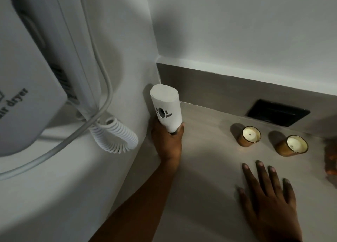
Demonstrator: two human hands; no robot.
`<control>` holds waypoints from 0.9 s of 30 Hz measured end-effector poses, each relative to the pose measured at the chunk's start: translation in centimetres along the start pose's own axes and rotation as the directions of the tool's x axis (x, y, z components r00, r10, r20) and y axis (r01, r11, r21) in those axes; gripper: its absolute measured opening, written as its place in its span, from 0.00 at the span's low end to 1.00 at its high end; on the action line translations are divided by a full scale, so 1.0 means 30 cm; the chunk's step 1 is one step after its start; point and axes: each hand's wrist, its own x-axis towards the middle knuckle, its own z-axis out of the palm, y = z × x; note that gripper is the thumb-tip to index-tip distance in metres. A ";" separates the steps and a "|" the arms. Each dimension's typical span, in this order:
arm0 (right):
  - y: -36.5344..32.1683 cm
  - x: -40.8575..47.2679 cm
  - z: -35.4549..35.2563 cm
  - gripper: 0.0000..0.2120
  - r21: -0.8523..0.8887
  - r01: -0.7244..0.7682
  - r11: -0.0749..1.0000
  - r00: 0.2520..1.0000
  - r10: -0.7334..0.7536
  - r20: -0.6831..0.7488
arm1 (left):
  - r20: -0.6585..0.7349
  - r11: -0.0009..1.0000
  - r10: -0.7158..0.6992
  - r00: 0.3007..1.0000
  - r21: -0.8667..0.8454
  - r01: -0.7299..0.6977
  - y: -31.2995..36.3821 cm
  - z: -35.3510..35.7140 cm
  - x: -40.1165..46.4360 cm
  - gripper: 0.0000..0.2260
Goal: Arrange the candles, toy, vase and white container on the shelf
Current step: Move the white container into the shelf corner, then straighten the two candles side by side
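Left hand [166, 141] fingers wrap the upright white container's [166, 107] base, apparently; right hand [269, 196] splayed flat.

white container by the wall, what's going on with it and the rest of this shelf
The left hand grips the white container at its base, holding it close to the corner where the side wall meets the shelf. The right hand lies flat and open on the shelf, holding nothing. Two candles in amber glass jars stand side by side further right, untouched.
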 end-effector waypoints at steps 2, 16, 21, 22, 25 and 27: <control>-0.002 0.002 -0.005 0.36 -0.013 -0.010 1.000 1.000 0.010 0.015 | -0.003 1.000 -0.021 1.000 -0.012 0.021 0.014 0.002 0.017 0.34; -0.039 0.027 -0.016 0.38 -0.048 -0.085 0.995 0.995 0.081 -0.066 | 0.026 0.959 -0.192 0.981 0.218 0.182 0.067 0.100 0.132 0.39; -0.034 0.013 -0.024 0.41 -0.003 -0.064 0.998 0.994 0.063 -0.083 | 0.034 0.965 -0.152 0.988 0.220 0.140 0.074 0.080 0.107 0.40; -0.035 0.011 -0.026 0.41 0.052 -0.063 0.997 0.992 0.068 -0.106 | 0.022 0.967 -0.133 0.991 0.221 0.125 0.076 0.060 0.090 0.39; 0.001 0.000 -0.031 0.39 0.346 -0.155 0.925 0.955 0.230 -0.188 | -0.044 0.986 0.022 0.999 0.163 -0.014 0.043 -0.002 -0.011 0.29; 0.025 0.017 -0.028 0.37 0.556 -0.280 0.783 0.877 0.444 -0.185 | -0.017 0.985 0.108 0.994 0.137 -0.104 0.014 -0.028 -0.126 0.26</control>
